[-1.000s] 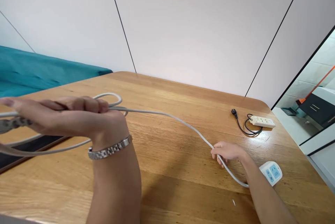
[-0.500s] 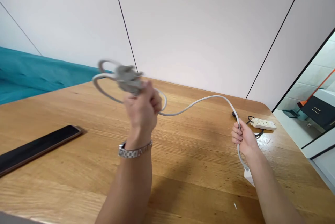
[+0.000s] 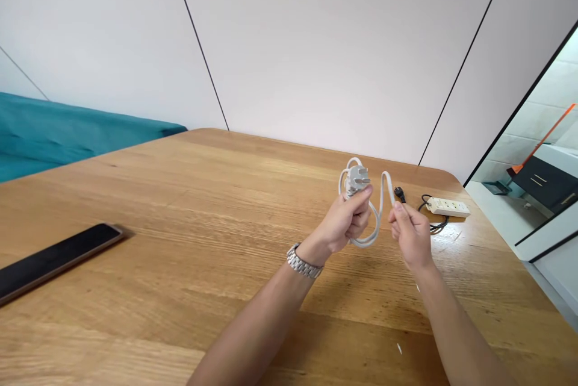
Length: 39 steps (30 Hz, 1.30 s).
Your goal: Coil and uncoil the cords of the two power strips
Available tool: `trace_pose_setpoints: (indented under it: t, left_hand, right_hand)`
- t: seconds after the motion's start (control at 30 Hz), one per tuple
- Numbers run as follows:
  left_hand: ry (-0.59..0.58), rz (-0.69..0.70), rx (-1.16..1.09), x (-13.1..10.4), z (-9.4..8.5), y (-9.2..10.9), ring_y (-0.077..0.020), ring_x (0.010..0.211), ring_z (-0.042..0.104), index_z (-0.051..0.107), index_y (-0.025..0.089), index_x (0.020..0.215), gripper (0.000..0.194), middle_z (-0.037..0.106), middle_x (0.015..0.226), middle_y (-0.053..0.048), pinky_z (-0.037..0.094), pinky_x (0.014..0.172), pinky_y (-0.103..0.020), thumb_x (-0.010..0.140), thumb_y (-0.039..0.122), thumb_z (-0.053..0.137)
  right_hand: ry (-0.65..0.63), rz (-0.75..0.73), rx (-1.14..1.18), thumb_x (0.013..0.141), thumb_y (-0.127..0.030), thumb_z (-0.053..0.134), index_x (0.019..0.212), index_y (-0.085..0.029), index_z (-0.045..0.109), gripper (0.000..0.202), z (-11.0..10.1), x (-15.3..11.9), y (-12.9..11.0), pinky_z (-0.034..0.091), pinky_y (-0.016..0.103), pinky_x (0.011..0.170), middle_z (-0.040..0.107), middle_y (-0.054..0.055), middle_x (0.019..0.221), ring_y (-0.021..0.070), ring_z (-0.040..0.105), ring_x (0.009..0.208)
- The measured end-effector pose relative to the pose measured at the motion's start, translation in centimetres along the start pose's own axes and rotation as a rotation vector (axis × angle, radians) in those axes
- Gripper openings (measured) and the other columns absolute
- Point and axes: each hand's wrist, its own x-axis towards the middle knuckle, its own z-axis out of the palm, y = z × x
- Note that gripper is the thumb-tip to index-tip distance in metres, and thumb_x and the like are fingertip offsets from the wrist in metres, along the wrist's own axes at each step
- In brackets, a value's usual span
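Observation:
My left hand, with a metal watch on its wrist, is closed round a white power cord just below its plug. The plug's metal prongs point to the right. Loops of the cord stick out behind the plug, and a slack bend hangs between my two hands. Pinched in my right hand is another stretch of the same cord. Both hands are held above the wooden table. The cord's far end is hidden behind my right hand and forearm.
A white power strip with a black cord and black plug lies at the table's right. On the left lies a dark phone-like slab. A teal sofa stands beyond the left edge, and a pale wall rises behind.
My left hand has moved right with the plug and cord, coming close to my right hand. The stretch of cord between them now hangs in a short bend. The white end piece is now hidden.

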Motion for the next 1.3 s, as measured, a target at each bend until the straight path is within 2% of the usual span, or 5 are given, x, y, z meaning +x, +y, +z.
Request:
trace_pose_setpoints:
  t: [0.27,0.67,0.93,1.13,1.3]
  left_hand:
    - [0.187,-0.009,-0.029,0.9,1.4,-2.5,-0.0013,0.034,0.016,0.035,0.019,0.053,0.058,0.024,0.04,0.01,0.008,0.034,-0.017,0.063,0.058,0.077]
    - [0.308,0.237,-0.461,-0.7,-2.5,4.4,-0.0048,0.038,0.026,0.02,0.017,0.051,0.059,0.022,0.046,0.007,0.035,0.042,-0.017,0.094,0.042,0.05]
    - [0.271,0.345,-0.668,0.6,-5.0,2.0,-0.0059,0.036,0.004,0.009,0.018,0.052,0.056,0.005,0.045,0.007,0.014,0.034,-0.018,0.1,0.037,0.03]
    - [0.273,0.102,-0.694,3.4,-6.8,-2.6,-0.0046,0.035,0.003,0.009,0.019,0.053,0.054,0.005,0.044,0.008,0.012,0.033,-0.016,0.1,0.038,0.029]
    - [0.24,-0.235,-0.459,4.0,-9.0,-3.2,-0.0036,0.033,0.011,0.028,0.019,0.057,0.047,0.012,0.045,0.01,0.014,0.032,-0.013,0.1,0.038,0.035]
  right_hand:
    - [-0.309,-0.377,-0.429,0.095,-0.045,0.04,0.057,-0.021,0.04,0.046,0.8,-0.9,-0.8,0.025,0.024,0.048,0.035,-0.005,0.05,0.0084,0.033,0.046]
    - [-0.511,0.267,-0.666,0.084,-0.038,0.052,0.064,-0.019,0.052,0.028,0.2,0.5,1.5,0.028,0.023,0.05,0.051,-0.003,0.058,0.0104,0.042,0.053]
    - [-0.74,0.416,-0.419,0.065,-0.041,0.077,0.085,-0.017,0.063,0.034,-1.1,0.3,1.1,0.039,0.022,0.055,0.06,-0.003,0.069,0.0112,0.053,0.06]
    - [-1.014,0.396,-0.676,0.054,-0.027,0.081,0.078,-0.02,0.061,0.032,-3.6,1.0,-0.1,0.033,0.02,0.05,0.055,-0.006,0.065,0.0101,0.046,0.058]
    - [-0.81,0.279,-0.873,0.062,-0.023,0.074,0.087,-0.022,0.061,0.029,-5.4,1.0,-1.9,0.035,0.023,0.054,0.061,-0.002,0.073,0.0142,0.053,0.064]
